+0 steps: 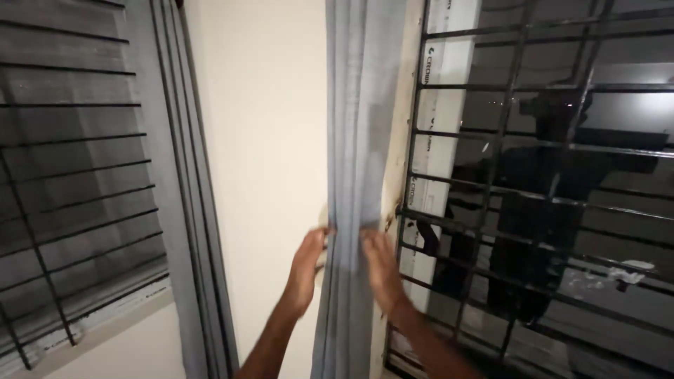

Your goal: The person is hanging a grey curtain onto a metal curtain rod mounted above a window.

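**Two hands gripping a grey frame strip beside a barred window**

Both hands are pressing on a tall grey frame strip (354, 140) that is standing upright against the edge of the wall, running from the top of the view down past the forearms. The left hand (307, 270) is closing on the strip's left edge, fingers curled round it and the palm turned inward. The right hand (382, 270) is holding the right edge at about the same height, fingers wrapping onto the strip's face. The hands are sitting close together, with only the ribbed middle of the strip showing between them.

Nothing here is acting as a container, so nothing is sitting inside anything.

Just right of the strip, a black window grille (533, 196) is filling the opening, its bars crossing in a grid. Behind the bars, dark glass is reflecting a person's dim shape. A white frame piece (442, 126) is standing between the strip and the grille, and the right hand is working just beside the nearest bars, leaving little room on that side.

To the left, a plain cream wall (263, 140) is separating the strip from a second window (77, 175), which is carrying a grey mesh and thin dark bars and is sitting well apart from the hands.
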